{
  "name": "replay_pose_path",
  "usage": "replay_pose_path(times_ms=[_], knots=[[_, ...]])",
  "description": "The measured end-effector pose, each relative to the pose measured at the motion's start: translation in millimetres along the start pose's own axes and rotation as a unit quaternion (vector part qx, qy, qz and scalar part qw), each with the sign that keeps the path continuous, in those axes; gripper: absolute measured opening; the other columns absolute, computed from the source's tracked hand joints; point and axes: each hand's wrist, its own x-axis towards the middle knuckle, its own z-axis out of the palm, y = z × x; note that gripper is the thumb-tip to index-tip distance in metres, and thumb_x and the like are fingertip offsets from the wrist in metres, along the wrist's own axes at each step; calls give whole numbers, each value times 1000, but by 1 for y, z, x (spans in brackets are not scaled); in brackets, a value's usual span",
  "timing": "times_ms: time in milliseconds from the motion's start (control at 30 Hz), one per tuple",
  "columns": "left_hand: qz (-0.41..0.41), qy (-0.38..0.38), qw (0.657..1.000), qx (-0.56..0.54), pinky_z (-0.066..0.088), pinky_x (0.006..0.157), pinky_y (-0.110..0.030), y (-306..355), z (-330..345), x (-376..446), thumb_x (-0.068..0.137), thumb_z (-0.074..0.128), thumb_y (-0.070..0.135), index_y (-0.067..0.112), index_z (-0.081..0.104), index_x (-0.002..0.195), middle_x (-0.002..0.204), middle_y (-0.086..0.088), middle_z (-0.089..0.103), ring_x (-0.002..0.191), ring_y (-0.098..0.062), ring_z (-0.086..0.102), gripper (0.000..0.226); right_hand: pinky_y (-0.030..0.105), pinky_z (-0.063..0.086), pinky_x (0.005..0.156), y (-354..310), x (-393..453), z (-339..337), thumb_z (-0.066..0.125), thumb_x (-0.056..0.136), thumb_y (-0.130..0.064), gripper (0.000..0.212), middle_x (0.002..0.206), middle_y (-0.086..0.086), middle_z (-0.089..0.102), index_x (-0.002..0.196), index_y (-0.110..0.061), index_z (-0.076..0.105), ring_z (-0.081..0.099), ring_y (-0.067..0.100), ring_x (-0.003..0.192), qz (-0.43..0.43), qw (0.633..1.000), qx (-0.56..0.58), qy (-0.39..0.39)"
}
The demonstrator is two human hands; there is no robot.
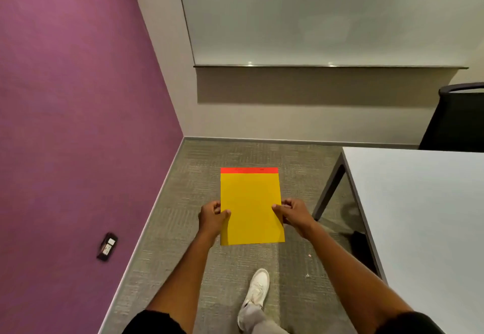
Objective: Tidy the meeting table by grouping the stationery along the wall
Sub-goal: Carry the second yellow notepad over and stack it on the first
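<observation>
Yellow with a red top strip, the notepad (251,206) sits between your hands above the carpet (209,166), left of the table (419,202). Your left hand (211,217) and right hand (293,213) pinch its side edges.

We see only a corner of the white table (419,202), which runs off the right and bottom edges, and the black chair (455,119) behind the table is cut by the right edge too. The fingers of the left hand (212,216) and the right hand (293,213) lie hidden beneath the yellow notepad (251,208), left of the table. The print on the small black device (107,246), far left of the table on the purple wall (65,98), is too small for us to read.
</observation>
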Motion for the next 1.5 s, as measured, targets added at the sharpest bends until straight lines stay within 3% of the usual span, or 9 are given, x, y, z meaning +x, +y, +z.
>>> replay_pose_path(times_ms=[267,467,600,800,933,1067,1167,1333,1500], knots=[[-2,-76,997,26,52,86,-42,86,56,187,90,62,1,-2,66,107,107,-21,69,100,-34,65,18,41,42,78,-60,157,-56,64,91,-9,31,109,47,54,112,14,59,50,26,89,25,996,60,59],[17,-144,989,40,49,80,-38,154,122,297,89,62,-1,-2,66,104,106,-24,69,90,-24,62,16,38,45,77,-114,236,-122,65,91,-12,23,90,16,64,110,1,64,53,25,81,35,988,81,127],[33,-196,978,59,47,76,-37,193,177,370,90,62,1,3,65,100,104,-22,69,90,-26,62,11,26,43,58,-135,288,-169,65,91,-13,18,67,-1,62,106,-2,66,50,8,55,39,979,80,182],[75,-287,951,91,43,70,-30,259,266,486,89,63,3,0,66,101,94,-18,68,81,-23,59,12,18,48,51,-169,374,-240,64,92,-12,12,80,1,70,103,-8,65,61,2,56,33,956,120,266],[106,-335,929,118,39,62,-28,311,321,559,89,63,2,-1,66,93,75,-8,63,67,-17,53,6,28,54,67,-201,425,-280,63,92,-8,16,103,15,70,107,-4,64,66,18,82,30,932,159,323],[136,-383,902,147,36,66,-32,359,381,617,89,64,3,-6,65,88,70,-11,55,68,-19,46,9,30,56,72,-231,465,-325,62,93,-10,19,110,14,70,111,-4,63,67,20,89,26,912,177,369],[138,-415,886,152,38,67,-33,386,421,644,89,63,4,-4,66,90,74,-14,60,71,-22,51,9,29,58,70,-237,489,-356,62,93,-9,21,112,15,70,112,-2,63,68,19,87,25,895,201,398],[155,-458,859,171,51,73,-43,424,509,684,89,64,3,-3,66,95,93,-23,70,83,-32,65,10,46,54,92,-235,527,-418,63,92,-8,29,115,19,68,118,5,61,66,30,104,37,858,233,456],[154,-499,833,184,53,87,-47,465,615,714,89,63,2,-2,65,103,104,-23,70,98,-37,67,15,40,56,86,-234,562,-504,62,93,-11,27,112,16,70,116,2,63,68,28,101,32,837,249,486]])
